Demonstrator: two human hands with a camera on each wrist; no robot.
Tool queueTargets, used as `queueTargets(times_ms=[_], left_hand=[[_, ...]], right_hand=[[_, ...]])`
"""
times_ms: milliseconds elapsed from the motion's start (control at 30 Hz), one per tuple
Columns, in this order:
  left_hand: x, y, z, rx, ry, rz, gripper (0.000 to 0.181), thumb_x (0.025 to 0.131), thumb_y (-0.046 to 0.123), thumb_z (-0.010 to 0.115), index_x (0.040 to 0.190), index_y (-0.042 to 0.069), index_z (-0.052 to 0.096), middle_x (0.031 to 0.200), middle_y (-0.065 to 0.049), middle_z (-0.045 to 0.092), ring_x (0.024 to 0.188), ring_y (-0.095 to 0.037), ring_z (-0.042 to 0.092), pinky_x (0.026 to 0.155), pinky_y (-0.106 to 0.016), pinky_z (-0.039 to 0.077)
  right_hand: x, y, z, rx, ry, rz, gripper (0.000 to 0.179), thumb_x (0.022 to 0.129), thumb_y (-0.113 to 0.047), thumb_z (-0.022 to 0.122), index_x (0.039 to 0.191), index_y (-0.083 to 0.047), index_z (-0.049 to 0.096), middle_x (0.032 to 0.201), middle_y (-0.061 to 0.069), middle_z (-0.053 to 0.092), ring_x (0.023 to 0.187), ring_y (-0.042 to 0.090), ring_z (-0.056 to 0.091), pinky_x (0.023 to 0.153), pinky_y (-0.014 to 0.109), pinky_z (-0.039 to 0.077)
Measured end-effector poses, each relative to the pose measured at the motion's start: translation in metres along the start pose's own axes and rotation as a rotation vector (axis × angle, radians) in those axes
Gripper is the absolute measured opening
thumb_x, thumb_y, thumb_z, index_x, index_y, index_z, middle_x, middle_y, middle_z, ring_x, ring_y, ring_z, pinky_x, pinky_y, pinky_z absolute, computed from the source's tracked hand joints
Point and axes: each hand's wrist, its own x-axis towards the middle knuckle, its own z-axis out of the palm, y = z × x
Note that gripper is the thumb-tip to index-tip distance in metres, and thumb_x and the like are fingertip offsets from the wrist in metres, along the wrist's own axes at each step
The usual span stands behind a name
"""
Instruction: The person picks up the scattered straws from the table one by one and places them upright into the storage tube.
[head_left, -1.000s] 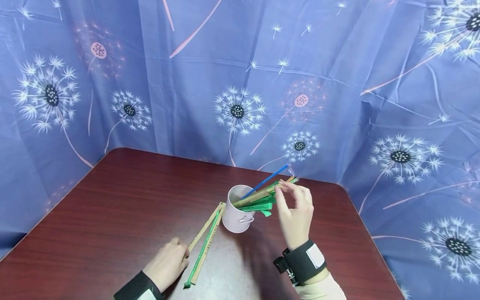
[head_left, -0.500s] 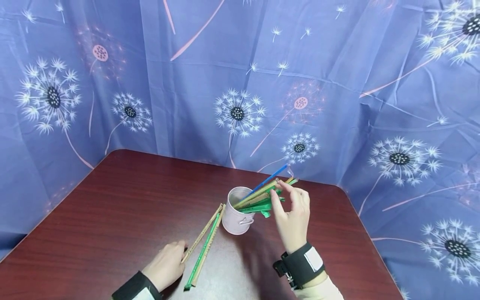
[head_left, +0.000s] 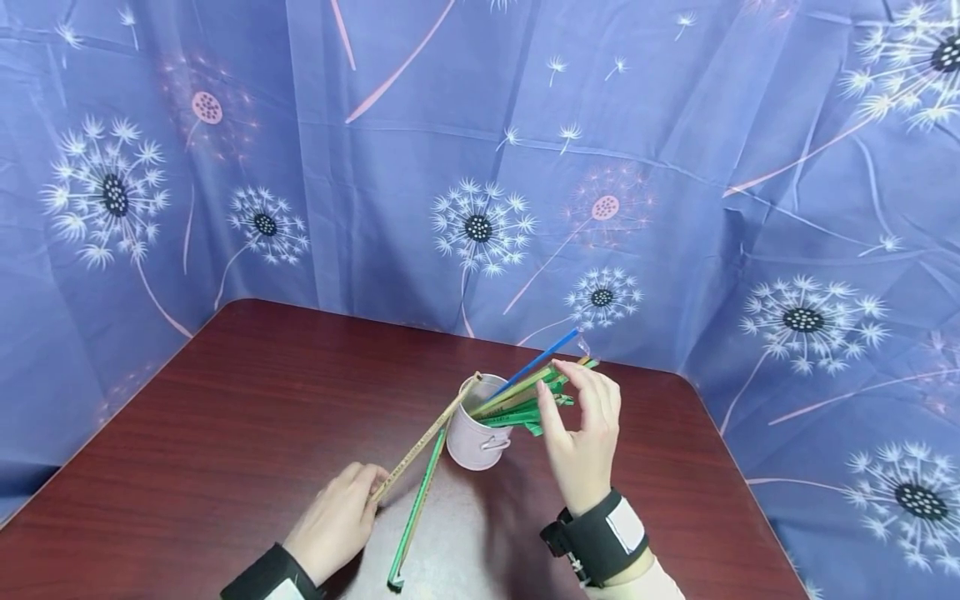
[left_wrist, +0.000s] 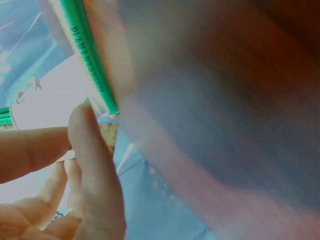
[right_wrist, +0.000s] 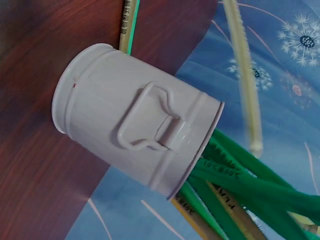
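Note:
My left hand (head_left: 339, 523) pinches the near end of a tan paper-wrapped drinking straw (head_left: 427, 440), raised off the table, its far tip at the left rim of a small pale bucket (head_left: 474, 448). The same straw (right_wrist: 246, 82) shows blurred above the bucket mouth in the right wrist view. Several green and tan wrapped straws (head_left: 525, 415) and one blue straw (head_left: 538, 360) lean rightward out of the bucket. My right hand (head_left: 588, 433) is at their free ends, thumb and index finger parted around them. The right wrist view shows the bucket's handle side but not the fingers.
A green wrapped straw (head_left: 417, 515) lies on the dark red table (head_left: 300, 392) left of the bucket, with a tan one mostly hidden beside it. Blue dandelion-print cloth (head_left: 375, 208) hangs behind the table and along its sides.
The left hand has lifted the tan straw off the table and swung its far end up to the bucket rim. The right thumb and index finger have parted from a closer pinch near the straw ends.

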Motion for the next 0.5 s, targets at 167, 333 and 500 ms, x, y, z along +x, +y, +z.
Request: queueTargets(times_ms=[167, 333, 500], left_hand=[[0.002, 0.008, -0.004, -0.031, 0.072, 0.019, 0.026, 0.077, -0.002, 0.074, 0.099, 0.012, 0.069, 0.086, 0.006, 0.060, 0.076, -0.008, 0.059, 0.066, -0.032, 0.053], [0.003, 0.014, -0.006, -0.047, 0.159, 0.086, 0.028, 0.076, 0.000, 0.076, 0.097, 0.016, 0.069, 0.087, 0.010, 0.059, 0.079, -0.007, 0.058, 0.068, -0.032, 0.053], [0.005, 0.018, -0.005, -0.069, 0.258, 0.171, 0.034, 0.071, -0.004, 0.079, 0.096, 0.018, 0.069, 0.089, 0.012, 0.060, 0.080, -0.006, 0.058, 0.069, -0.032, 0.053]], right_hand=[[0.001, -0.005, 0.000, 0.015, 0.001, -0.065, 0.034, 0.079, 0.000, 0.077, 0.113, 0.001, 0.075, 0.112, 0.016, 0.072, 0.106, 0.035, 0.054, 0.093, 0.034, 0.038], [0.000, -0.011, 0.001, 0.064, -0.033, -0.109, 0.039, 0.075, 0.001, 0.079, 0.114, 0.001, 0.075, 0.111, 0.014, 0.074, 0.110, 0.040, 0.055, 0.101, 0.037, 0.038], [0.000, -0.019, -0.001, 0.165, -0.093, -0.105, 0.036, 0.072, 0.004, 0.080, 0.108, 0.002, 0.077, 0.097, 0.011, 0.077, 0.106, 0.037, 0.060, 0.098, 0.035, 0.042]])
